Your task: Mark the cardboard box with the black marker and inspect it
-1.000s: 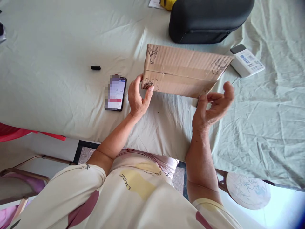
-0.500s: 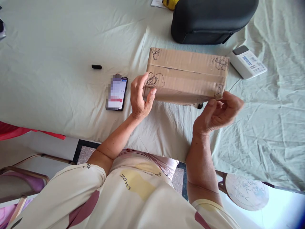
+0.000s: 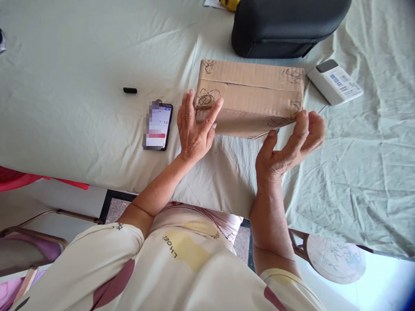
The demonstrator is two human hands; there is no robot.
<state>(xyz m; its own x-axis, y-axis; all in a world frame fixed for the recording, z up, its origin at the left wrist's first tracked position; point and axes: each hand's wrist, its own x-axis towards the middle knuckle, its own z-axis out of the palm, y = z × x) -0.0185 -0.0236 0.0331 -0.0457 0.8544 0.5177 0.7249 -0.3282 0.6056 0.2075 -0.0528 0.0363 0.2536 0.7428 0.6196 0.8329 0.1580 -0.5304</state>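
A brown cardboard box (image 3: 249, 88) with black pen scribbles at its corners is in front of me on the cloth. My left hand (image 3: 197, 129) lies against its left front corner, fingers stretched out and the index finger reaching over the front edge. At the right front corner, my right hand (image 3: 288, 142) is open, thumb and fingers apart. Its fingertips are close to the box edge; whether they touch it I cannot tell. A small dark thing shows in part by the box's lower edge near my right thumb, mostly hidden.
Left of the box lie a phone (image 3: 158, 127) and a black pen cap (image 3: 130, 90). A black case (image 3: 288, 28) stands behind the box, and a white-and-grey small box (image 3: 337, 82) lies to its right. The pale cloth (image 3: 81, 121) is wrinkled. A round stool (image 3: 335, 259) is below the table edge.
The box has shifted slightly left and away from me. My left fingers have straightened along it. My right hand has loosened from the corner, its fingers spreading.
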